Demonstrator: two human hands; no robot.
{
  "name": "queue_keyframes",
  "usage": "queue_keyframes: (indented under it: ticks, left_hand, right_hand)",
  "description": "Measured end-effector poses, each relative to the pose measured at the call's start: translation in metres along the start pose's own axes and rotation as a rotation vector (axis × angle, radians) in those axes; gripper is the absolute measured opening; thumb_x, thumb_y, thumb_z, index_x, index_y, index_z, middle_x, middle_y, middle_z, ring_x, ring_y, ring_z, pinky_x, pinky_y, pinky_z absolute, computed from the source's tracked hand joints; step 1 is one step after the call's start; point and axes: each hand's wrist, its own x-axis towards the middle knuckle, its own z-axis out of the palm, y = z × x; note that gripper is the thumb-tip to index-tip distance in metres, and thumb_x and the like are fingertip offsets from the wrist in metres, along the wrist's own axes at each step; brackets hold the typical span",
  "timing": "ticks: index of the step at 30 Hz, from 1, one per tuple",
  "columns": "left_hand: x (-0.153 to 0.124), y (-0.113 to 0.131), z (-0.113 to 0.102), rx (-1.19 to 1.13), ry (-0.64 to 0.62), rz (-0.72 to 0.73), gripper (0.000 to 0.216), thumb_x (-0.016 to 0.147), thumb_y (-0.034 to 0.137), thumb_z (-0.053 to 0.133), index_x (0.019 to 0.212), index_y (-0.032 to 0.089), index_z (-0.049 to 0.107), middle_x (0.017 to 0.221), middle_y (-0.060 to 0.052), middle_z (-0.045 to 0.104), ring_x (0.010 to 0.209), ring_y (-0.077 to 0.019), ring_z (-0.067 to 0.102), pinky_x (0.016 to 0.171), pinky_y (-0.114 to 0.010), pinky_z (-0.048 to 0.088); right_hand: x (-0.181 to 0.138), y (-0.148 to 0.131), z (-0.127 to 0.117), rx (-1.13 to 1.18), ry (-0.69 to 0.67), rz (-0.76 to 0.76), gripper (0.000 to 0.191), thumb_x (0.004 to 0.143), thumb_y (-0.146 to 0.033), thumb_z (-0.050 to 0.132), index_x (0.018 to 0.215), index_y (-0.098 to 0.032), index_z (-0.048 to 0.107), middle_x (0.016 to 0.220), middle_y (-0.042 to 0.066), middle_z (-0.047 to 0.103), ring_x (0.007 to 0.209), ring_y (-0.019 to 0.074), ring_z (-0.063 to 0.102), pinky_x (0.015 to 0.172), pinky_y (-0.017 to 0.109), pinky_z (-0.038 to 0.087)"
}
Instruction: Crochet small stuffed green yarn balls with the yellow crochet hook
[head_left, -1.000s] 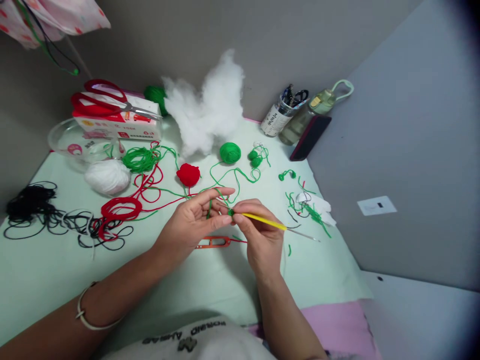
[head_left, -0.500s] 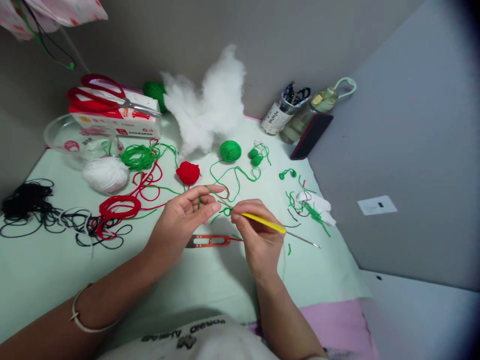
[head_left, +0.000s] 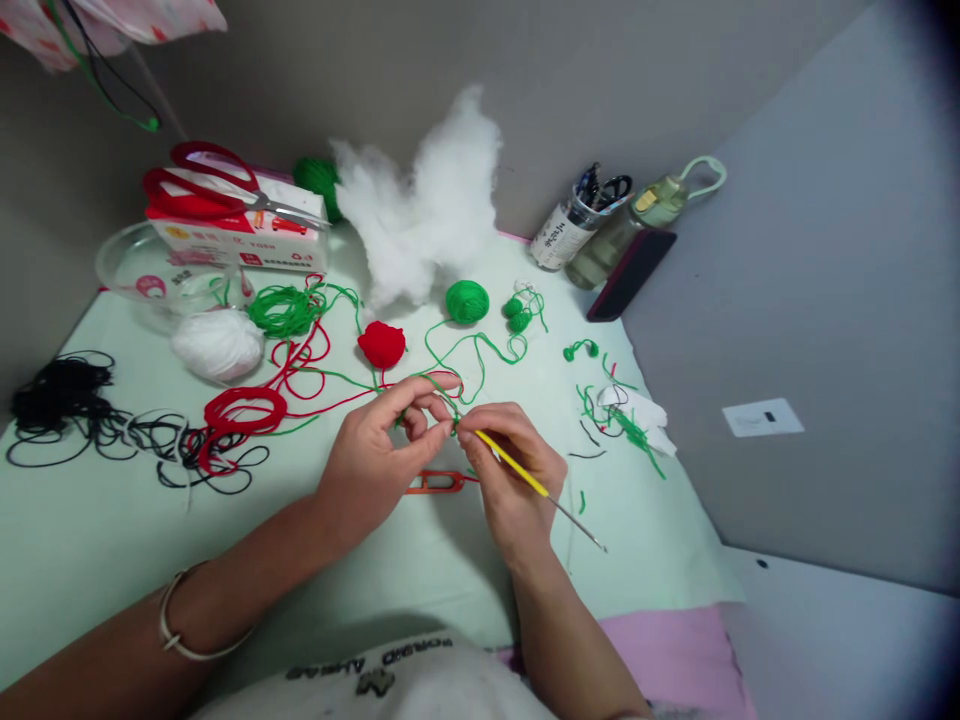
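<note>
My left hand (head_left: pixel 382 450) pinches a strand of green yarn (head_left: pixel 480 345) between thumb and fingers; the strand runs back to a small green ball (head_left: pixel 466 300). My right hand (head_left: pixel 510 470) grips a yellow-handled crochet hook (head_left: pixel 525 478), its tip at the yarn where both hands meet, its metal end pointing down to the right. An orange thread snip (head_left: pixel 435 483) lies on the pale green cloth (head_left: pixel 420 560) just under my hands. A red crocheted piece (head_left: pixel 381 343) sits beyond my left fingers.
At the back stand a box (head_left: pixel 247 240) with red scissors (head_left: pixel 217 190) on it, a clear bowl (head_left: pixel 142 275), white stuffing (head_left: pixel 427 215), a jar of pens (head_left: pixel 570 225), a bottle (head_left: pixel 637 225) and a phone (head_left: pixel 631 272). White, red and black yarn (head_left: pixel 64 405) lies left; green scraps (head_left: pixel 622 415) right.
My left fingers have curled from stretched out into a pinch on the yarn. The crochet hook has swung so its metal end points lower right. The hands have drawn close together.
</note>
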Motion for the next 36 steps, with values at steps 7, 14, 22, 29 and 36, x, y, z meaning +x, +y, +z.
queue_keyframes:
  ticks: [7,14,22,29,36]
  left_hand:
    - [0.007,-0.002,-0.008,-0.358,-0.237,-0.178,0.028,0.088,0.025,0.061,0.115,0.022,0.069,0.073,0.006,0.052,0.06,-0.0093,0.045,0.065,-0.024,0.039]
    - [0.008,-0.004,-0.009,-0.306,-0.223,-0.158,0.031,0.089,0.032,0.071,0.119,0.025,0.067,0.082,0.005,0.056,0.066,-0.0085,0.05,0.065,-0.022,0.042]
    - [0.008,-0.01,-0.01,-0.378,-0.267,-0.178,0.031,0.089,0.029,0.071,0.12,0.025,0.067,0.081,0.005,0.057,0.063,-0.0063,0.052,0.064,-0.02,0.045]
    - [0.016,-0.013,-0.016,-0.507,-0.378,-0.216,0.032,0.086,0.023,0.071,0.118,0.022,0.068,0.079,0.002,0.067,0.075,-0.0125,0.065,0.076,-0.025,0.051]
    - [0.017,-0.009,-0.017,-0.522,-0.358,-0.199,0.027,0.087,0.025,0.072,0.115,0.023,0.071,0.086,0.003,0.065,0.085,-0.0137,0.07,0.083,-0.025,0.051]
  right_hand:
    - [0.005,0.006,-0.003,0.233,-0.002,0.322,0.009,0.079,-0.018,0.081,0.082,-0.024,0.075,0.077,-0.003,0.07,0.064,0.0108,0.062,0.06,0.024,0.05]
    - [0.007,0.005,-0.002,0.193,0.026,0.306,0.009,0.078,-0.018,0.081,0.081,-0.024,0.075,0.074,-0.003,0.069,0.065,0.0105,0.061,0.06,0.023,0.049]
    - [0.009,0.005,-0.003,0.185,-0.056,0.295,0.007,0.08,-0.02,0.079,0.083,-0.025,0.075,0.083,-0.001,0.069,0.075,0.0122,0.061,0.065,0.024,0.048]
    - [0.013,0.005,-0.003,0.512,-0.089,0.516,0.013,0.072,-0.02,0.084,0.075,-0.023,0.072,0.076,-0.004,0.067,0.063,0.0096,0.06,0.061,0.024,0.047]
    - [0.014,0.005,-0.003,0.563,-0.035,0.523,0.012,0.072,-0.019,0.082,0.074,-0.022,0.071,0.074,-0.004,0.066,0.064,0.0092,0.06,0.065,0.024,0.048]
